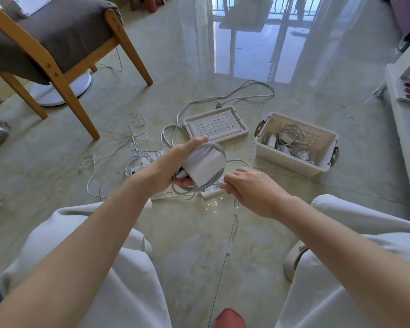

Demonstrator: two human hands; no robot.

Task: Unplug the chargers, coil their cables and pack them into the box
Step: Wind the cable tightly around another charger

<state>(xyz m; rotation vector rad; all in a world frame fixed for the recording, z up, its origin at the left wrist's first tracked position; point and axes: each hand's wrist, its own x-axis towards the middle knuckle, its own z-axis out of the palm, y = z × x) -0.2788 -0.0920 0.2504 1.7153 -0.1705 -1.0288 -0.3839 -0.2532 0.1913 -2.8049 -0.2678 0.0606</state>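
Note:
My left hand (175, 162) grips a large white charger brick (205, 163) with grey cable looped around it. My right hand (249, 188) pinches that cable (233, 230) just right of the brick; its loose end hangs down toward the floor. A white power strip (211, 191) lies on the floor under both hands, and several more chargers with tangled cables (137, 152) lie to the left. The open white box (294, 159) stands to the right and holds several coiled chargers (287, 143).
The box lid (214, 124) lies upside down behind my hands, with a long grey cord (246, 91) and plug beyond it. A wooden chair (57, 58) stands at back left, a white fan base (62, 88) beneath it. White furniture (405, 129) lines the right edge.

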